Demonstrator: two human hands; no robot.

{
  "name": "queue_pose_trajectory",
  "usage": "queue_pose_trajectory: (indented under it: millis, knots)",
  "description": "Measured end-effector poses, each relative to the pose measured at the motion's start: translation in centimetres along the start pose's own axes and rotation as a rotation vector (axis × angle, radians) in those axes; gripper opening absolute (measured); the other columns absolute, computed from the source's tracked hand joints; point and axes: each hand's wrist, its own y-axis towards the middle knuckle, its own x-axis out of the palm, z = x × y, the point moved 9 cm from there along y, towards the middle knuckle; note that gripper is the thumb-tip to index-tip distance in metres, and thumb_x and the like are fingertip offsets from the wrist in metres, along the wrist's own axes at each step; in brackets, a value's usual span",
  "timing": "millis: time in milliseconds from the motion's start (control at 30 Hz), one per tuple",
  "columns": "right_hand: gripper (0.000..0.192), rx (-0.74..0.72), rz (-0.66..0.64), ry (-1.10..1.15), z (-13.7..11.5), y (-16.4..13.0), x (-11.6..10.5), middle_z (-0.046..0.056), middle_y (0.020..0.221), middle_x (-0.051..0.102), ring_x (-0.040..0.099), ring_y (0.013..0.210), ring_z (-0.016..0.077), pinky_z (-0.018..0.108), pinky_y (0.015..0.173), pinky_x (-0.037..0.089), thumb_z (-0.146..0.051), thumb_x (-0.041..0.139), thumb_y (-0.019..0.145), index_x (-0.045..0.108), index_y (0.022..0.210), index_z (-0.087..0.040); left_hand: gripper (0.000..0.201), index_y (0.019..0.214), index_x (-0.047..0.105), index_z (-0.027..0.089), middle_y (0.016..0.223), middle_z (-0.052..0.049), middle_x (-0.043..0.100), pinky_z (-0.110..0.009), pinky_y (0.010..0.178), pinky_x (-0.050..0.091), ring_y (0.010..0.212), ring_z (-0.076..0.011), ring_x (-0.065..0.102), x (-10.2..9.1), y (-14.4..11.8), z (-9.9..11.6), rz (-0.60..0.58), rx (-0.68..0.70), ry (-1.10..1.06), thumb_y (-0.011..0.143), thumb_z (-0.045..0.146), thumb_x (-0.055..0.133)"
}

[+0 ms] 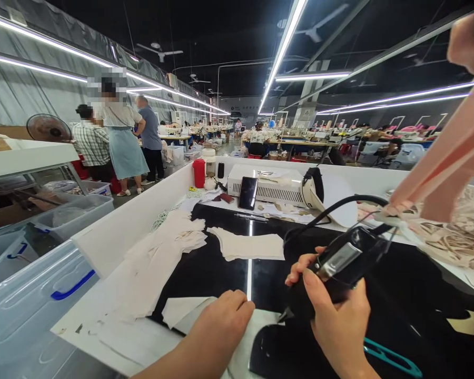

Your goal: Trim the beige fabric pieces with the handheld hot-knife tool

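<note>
My right hand [335,310] is wrapped around a black corded power tool [339,258] with a shiny window in its side. The tool's pointed metal tip [285,316] meets the edge of a white fabric piece [260,321], beside a glossy black template [272,347]. Fingers curled, my left hand [225,321] presses down on that fabric just left of the tip; what lies under the fingers is hidden. A cut cream fabric piece [248,246] lies flat on the black work surface [221,276]. Left of it spreads a pile of cream fabric pieces [150,263].
A teal-handled tool [393,358] lies by my right wrist. Behind are a phone [248,192], a white vented box [268,181] and a red container [199,173]. Pink fabric strips [442,158] hang at right. Plastic bins [39,321] and several people [120,126] are to the left.
</note>
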Motion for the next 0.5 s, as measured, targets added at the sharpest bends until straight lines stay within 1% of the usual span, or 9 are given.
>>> queue_pose_trajectory:
  millis: [67,133,200,333,400,500]
  knots:
    - [0.040,0.002,0.012,-0.009,-0.1,-0.2,-0.4,-0.002,0.080,0.071,0.068,0.062,0.0183,0.035,0.062,0.060,-0.036,0.084,0.082,0.059,0.112,-0.026,0.033,0.107,0.061,0.018,0.107,-0.005,0.063,-0.034,0.079,0.056,0.094,-0.0233,0.063,0.4,0.0,0.0,-0.010,-0.018,0.011,0.085,-0.007,0.058]
    - [0.041,0.001,0.025,-0.023,-0.2,-0.5,-0.6,-0.002,0.080,0.071,0.069,0.062,0.0181,0.035,0.063,0.060,-0.036,0.085,0.082,0.059,0.113,-0.026,0.034,0.108,0.061,0.017,0.107,-0.005,0.064,-0.035,0.081,0.056,0.095,-0.0233,0.063,0.4,0.2,0.0,-0.008,-0.013,0.024,0.086,-0.008,0.055]
    - [0.042,-0.010,0.026,-0.020,-0.5,-0.8,-0.6,-0.002,0.079,0.071,0.069,0.062,0.0181,0.035,0.063,0.060,-0.035,0.085,0.081,0.059,0.113,-0.026,0.035,0.108,0.060,0.017,0.106,-0.005,0.064,-0.034,0.080,0.056,0.094,-0.0227,0.063,0.1,0.3,0.2,-0.004,0.016,0.037,0.087,-0.009,0.052]
    - [0.039,-0.019,0.039,0.037,-1.5,-1.6,-0.3,-0.003,0.079,0.070,0.067,0.062,0.0162,0.033,0.062,0.059,-0.032,0.084,0.083,0.058,0.112,-0.026,0.030,0.109,0.058,0.018,0.106,-0.005,0.064,-0.030,0.082,0.055,0.096,-0.0209,0.063,-1.1,0.3,0.8,0.050,0.099,0.037,0.090,-0.005,0.051]
    - [0.038,-0.022,0.051,0.057,-2.0,-1.9,-0.2,-0.004,0.080,0.069,0.067,0.062,0.0153,0.033,0.063,0.059,-0.030,0.083,0.083,0.057,0.112,-0.027,0.028,0.106,0.059,0.018,0.106,-0.005,0.064,-0.029,0.082,0.054,0.095,-0.0202,0.063,-1.3,0.3,0.8,0.052,0.106,0.045,0.092,-0.005,0.050]
    - [0.040,-0.022,0.052,0.069,-2.4,-2.3,0.0,-0.004,0.079,0.069,0.066,0.062,0.0150,0.034,0.064,0.059,-0.028,0.082,0.083,0.057,0.114,-0.027,0.026,0.102,0.059,0.018,0.105,-0.005,0.065,-0.030,0.081,0.054,0.094,-0.0203,0.065,-1.0,0.2,0.8,0.025,0.091,0.077,0.093,-0.005,0.049]
